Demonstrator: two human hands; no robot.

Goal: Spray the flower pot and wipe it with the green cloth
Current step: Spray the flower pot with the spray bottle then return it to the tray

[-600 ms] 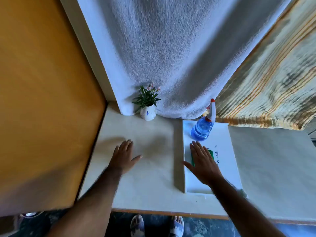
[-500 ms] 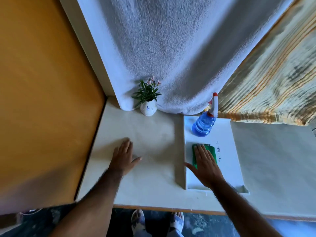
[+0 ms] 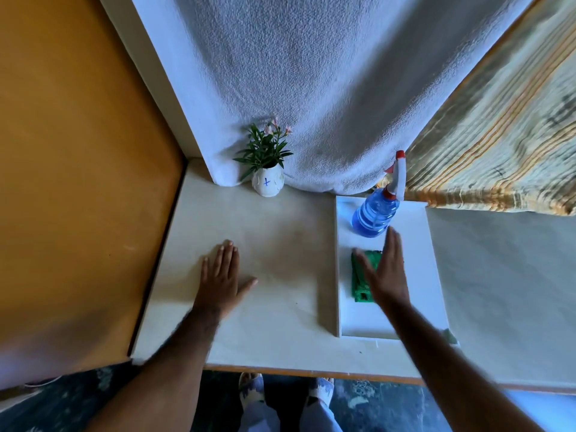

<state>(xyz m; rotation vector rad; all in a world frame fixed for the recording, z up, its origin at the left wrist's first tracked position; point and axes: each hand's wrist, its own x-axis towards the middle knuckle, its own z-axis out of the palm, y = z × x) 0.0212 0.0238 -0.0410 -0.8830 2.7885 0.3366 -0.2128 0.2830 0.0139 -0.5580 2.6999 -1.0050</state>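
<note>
A small white flower pot (image 3: 267,183) with a blue mark and a green plant with pink flowers stands at the back of the table, against the white towel. A blue spray bottle (image 3: 375,213) with a white and red trigger head stands at the far end of a white board (image 3: 417,275). The folded green cloth (image 3: 361,280) lies on that board, partly hidden by my right hand (image 3: 385,272). That hand is lifted above the cloth, fingers apart, fingertips close to the bottle's base. My left hand (image 3: 223,279) lies flat and open on the bare tabletop.
A white towel (image 3: 311,88) hangs behind the table, with a striped yellow fabric (image 3: 498,135) to its right. An orange wall (image 3: 62,151) closes off the left side. The table's front edge (image 3: 311,371) is near my feet.
My right hand has lifted off the green cloth and moved forward toward the spray bottle. My left hand stays flat on the table.
</note>
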